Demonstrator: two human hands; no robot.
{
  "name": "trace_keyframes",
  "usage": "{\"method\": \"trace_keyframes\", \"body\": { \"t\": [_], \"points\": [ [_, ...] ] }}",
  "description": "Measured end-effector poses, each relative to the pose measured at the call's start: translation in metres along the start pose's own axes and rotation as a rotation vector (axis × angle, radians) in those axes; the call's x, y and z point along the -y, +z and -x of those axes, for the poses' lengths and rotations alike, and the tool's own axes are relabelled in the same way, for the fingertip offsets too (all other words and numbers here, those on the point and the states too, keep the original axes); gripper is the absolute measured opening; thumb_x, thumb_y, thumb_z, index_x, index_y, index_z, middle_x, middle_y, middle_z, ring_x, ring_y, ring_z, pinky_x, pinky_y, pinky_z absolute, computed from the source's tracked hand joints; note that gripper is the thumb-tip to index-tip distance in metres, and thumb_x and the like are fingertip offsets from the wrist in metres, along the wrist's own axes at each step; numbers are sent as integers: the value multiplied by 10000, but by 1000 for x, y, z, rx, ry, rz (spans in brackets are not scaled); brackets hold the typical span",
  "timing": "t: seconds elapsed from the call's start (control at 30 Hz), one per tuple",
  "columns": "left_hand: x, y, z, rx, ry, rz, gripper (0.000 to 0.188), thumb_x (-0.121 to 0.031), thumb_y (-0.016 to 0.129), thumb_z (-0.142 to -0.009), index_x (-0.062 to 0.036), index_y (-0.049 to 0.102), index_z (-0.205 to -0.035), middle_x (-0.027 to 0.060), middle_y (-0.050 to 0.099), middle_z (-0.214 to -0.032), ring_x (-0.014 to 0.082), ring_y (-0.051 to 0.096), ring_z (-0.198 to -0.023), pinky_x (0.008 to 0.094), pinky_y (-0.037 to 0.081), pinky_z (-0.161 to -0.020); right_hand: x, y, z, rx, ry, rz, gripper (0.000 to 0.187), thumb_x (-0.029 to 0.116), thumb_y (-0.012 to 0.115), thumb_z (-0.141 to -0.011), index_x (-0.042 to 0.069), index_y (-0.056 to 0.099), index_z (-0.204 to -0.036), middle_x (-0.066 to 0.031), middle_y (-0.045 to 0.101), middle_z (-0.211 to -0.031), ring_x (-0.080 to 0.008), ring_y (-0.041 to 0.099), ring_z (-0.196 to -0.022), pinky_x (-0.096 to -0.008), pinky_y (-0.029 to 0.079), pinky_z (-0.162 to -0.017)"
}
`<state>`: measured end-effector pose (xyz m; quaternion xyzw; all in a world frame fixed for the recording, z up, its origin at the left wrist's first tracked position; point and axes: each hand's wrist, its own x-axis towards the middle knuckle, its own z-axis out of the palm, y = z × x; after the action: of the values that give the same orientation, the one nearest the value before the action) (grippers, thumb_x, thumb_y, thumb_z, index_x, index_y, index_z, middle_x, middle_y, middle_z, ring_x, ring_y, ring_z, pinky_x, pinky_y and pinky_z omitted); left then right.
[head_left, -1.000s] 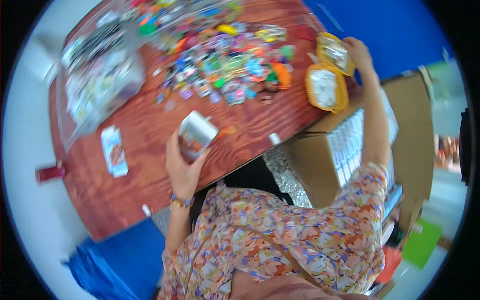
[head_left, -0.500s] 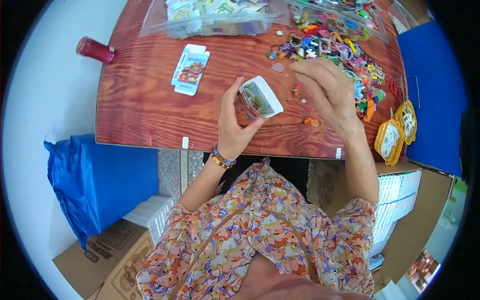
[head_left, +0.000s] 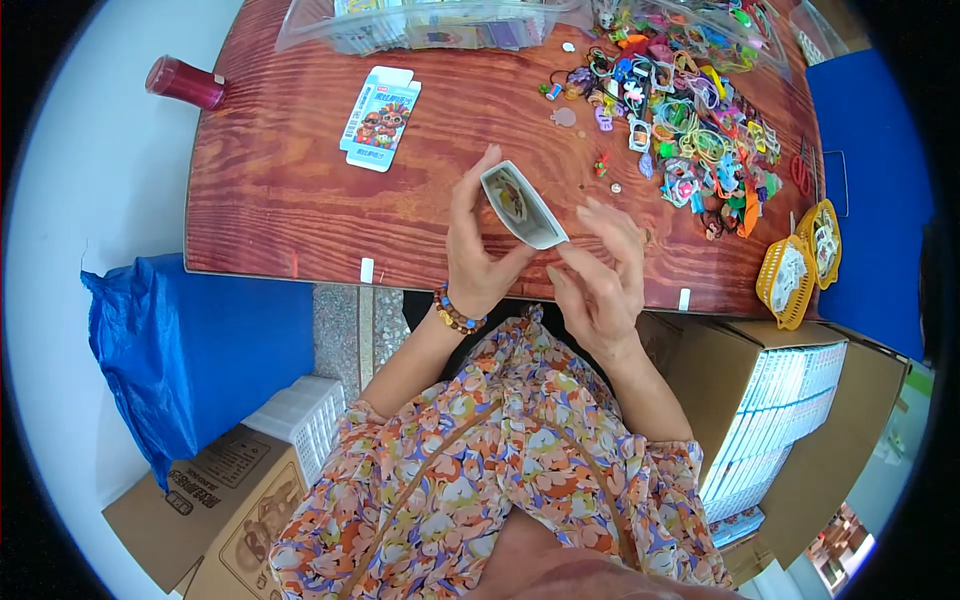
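Note:
My left hand [head_left: 475,235] is wrapped round a small open-topped carton [head_left: 548,228], its fingers behind and its thumb along the near side. The carton is tilted so its mouth faces up, and something yellowish, perhaps a packet, lies inside. At the carton's right corner is my right hand [head_left: 605,290], fingers apart and bent, the index fingertip at the carton's edge. I see nothing held in it. A flat printed carton [head_left: 380,120], light blue with colourful figures, lies on the table to the left.
Colourful hair ties and trinkets [head_left: 690,130] cover the table's right. A clear bin [head_left: 450,12] of packets stands at the back. Other things are a red cylinder [head_left: 187,82], yellow baskets [head_left: 785,285], red-handled scissors [head_left: 800,172] and an open cardboard box [head_left: 790,430] below right.
My right hand has come down and left from beside the trinkets to the carton's corner. The carton's white flap no longer sticks out, and its mouth has turned. My left hand keeps its hold.

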<state>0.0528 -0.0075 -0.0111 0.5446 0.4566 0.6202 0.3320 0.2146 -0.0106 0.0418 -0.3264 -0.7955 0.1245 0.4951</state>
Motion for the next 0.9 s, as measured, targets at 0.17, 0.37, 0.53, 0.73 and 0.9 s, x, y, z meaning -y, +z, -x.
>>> {"method": "trace_keyframes", "body": {
  "t": [0.17,0.37,0.53,0.73,0.9],
  "points": [
    [0,4,5,-34,28,-44,913,-46,839,-696,4,348,-1463,201,408,-1504,332,421,-1391,411,373,-1135,0,-3,5,8,-25,-12,398,-27,733,-743,30,628,-1124,-198,591,-1250,-409,595,-1145,-542,477,-959],
    [1,-4,3,27,91,-219,924,-39,837,-685,4,346,-1467,191,396,-1515,321,422,-1391,407,380,-1133,-10,-5,23,-98,30,-19,351,9,760,-734,58,675,-1071,-152,648,-1173,-358,624,-1081,-485,499,-894],
    [-1,-12,2,101,40,-199,941,-19,877,-681,-20,307,-1430,192,334,-1553,291,374,-1420,397,363,-1145,-35,-34,43,38,296,229,224,4,712,-819,43,680,-1037,-111,666,-1118,-305,661,-976,-387,530,-816],
    [4,-11,0,128,76,-228,918,-19,893,-671,-29,340,-1403,198,372,-1535,281,398,-1408,382,425,-1101,-47,-57,37,279,625,295,217,71,681,-886,66,667,-1103,-78,627,-1134,-283,672,-924,-354,542,-737],
    [9,-9,0,155,28,-187,890,76,766,-664,-9,363,-1453,177,380,-1534,299,410,-1409,392,427,-1118,-70,-52,56,320,604,291,240,45,691,-865,61,663,-1103,-99,618,-1100,-302,660,-909,-373,534,-735]
  ]
}}
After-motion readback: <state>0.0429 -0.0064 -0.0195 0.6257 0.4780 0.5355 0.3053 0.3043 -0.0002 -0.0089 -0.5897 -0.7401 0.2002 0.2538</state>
